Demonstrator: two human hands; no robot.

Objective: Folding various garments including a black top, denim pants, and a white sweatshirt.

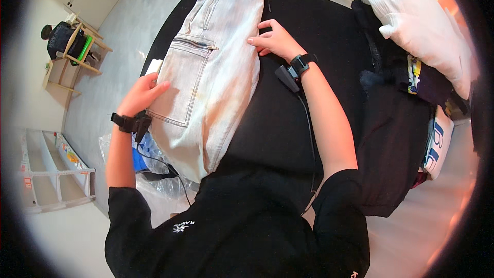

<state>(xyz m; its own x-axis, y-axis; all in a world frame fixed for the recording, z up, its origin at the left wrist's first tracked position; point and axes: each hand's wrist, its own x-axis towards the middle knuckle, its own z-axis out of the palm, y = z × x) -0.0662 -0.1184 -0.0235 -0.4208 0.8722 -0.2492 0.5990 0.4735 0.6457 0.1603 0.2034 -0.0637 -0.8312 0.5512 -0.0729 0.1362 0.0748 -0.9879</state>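
A pair of pale denim trousers (226,77) lies lengthwise over the black surface, folded into one long strip. Its elastic waistband is at the far end, and a zipped cargo pocket faces up. My left hand (144,94) holds the left edge beside the pocket, thumb on top, its other fingers mostly hidden. At the opposite edge, my right hand (278,40) has its bent fingertips on the denim, closed lightly around the border. A small white object (154,66) shows beside my left fingers; its kind is unclear.
Dark garments (393,139) and a white bundle (406,7) are piled on the right. Clear plastic bags (146,157) lie below my left forearm. At the far left, a person (64,41) sits by a wooden chair; a white shelf rack (54,170) stands nearer.
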